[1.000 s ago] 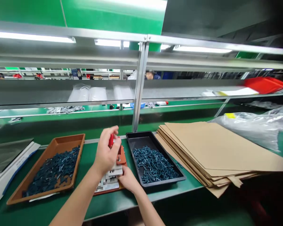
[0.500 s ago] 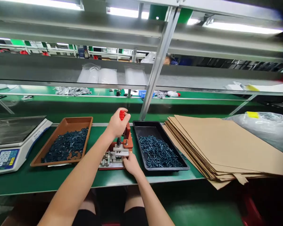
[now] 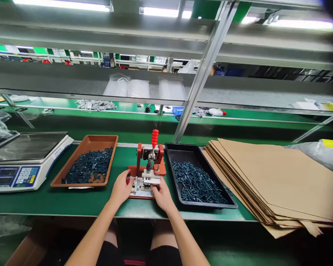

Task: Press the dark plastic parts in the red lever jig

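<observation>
A clamping fixture (image 3: 140, 193) with a red frame and metal blocks stands at the bench's front. Its toggle lever with a red grip (image 3: 154, 138) points upright, and no hand is on it. On the fixture's left side, my left hand (image 3: 121, 189) has its fingers closed around a small red knob (image 3: 128, 180), mostly covered by them. My right hand (image 3: 162, 194) is closed against the right end of the metal block (image 3: 151, 180), thumb in front. Any small part between its fingers is hidden.
Left of the fixture lie a brown tray (image 3: 57, 181) of dark flat pieces and a digital scale (image 3: 41, 171). To the right are a black tray (image 3: 208, 204) of small dark parts and stacked cardboard sheets (image 3: 280, 177). A metal post (image 3: 194, 96) rises behind.
My left hand has let go of the red lever grip and come down to the fixture's left side. My right hand stays at the block. The view has shifted left.
</observation>
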A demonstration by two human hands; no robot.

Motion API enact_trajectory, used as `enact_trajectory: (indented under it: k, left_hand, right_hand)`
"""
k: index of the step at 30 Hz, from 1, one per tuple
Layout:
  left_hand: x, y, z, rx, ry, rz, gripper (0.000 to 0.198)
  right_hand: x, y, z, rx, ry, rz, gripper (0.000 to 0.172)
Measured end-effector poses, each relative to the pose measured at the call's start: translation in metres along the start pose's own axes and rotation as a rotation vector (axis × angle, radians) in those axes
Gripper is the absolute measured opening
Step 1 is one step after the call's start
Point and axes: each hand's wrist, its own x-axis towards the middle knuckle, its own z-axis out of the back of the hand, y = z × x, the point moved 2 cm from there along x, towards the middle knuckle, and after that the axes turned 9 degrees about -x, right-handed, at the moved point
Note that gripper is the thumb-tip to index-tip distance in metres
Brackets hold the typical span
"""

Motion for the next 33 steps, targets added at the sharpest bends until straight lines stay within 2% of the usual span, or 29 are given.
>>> enact_trajectory:
  k: [2, 5, 7, 11, 17, 24, 28, 31, 33]
  left_hand:
    - [0.004, 0.007, -0.003, -0.122, -0.012, 0.092, 0.041]
    - [0.005, 0.010, -0.001, -0.454, -0.136, 0.247, 0.057]
    - [0.002, 0.011, 0.002, -0.579, -0.187, 0.290, 0.064]
    - [-0.003, 0.009, 0.006, -0.602, -0.192, 0.278, 0.064]
    - [-0.001, 0.005, 0.006, -0.719, -0.171, 0.342, 0.066]
    - [-0.008, 0.008, 0.007, -0.574, -0.232, 0.252, 0.055]
    - [-0.033, 0.005, 0.009, -0.407, -0.255, 0.209, 0.052]
    - [-0.074, -0.008, 0.011, -0.207, -0.323, 0.058, 0.058]
    - [-0.108, -0.020, 0.012, -0.143, -0.300, -0.071, 0.057]
  right_hand:
    - [-0.001, -0.002, -0.004, -0.022, -0.005, -0.033, 0.028]
    - [-0.002, -0.005, -0.010, -0.069, -0.020, -0.080, 0.029]
    - [-0.002, -0.005, -0.013, -0.089, -0.027, -0.098, 0.029]
    - [-0.001, -0.004, -0.012, -0.088, -0.044, -0.086, 0.028]
    - [0.003, -0.002, -0.006, -0.042, -0.041, -0.024, 0.028]
    - [0.003, -0.007, -0.010, -0.114, -0.022, -0.055, 0.032]
    - [0.002, -0.009, -0.012, -0.159, -0.010, -0.059, 0.032]
    - [0.005, -0.011, -0.015, -0.166, -0.008, -0.063, 0.030]
    - [0.007, -0.010, -0.016, -0.159, -0.022, -0.064, 0.030]
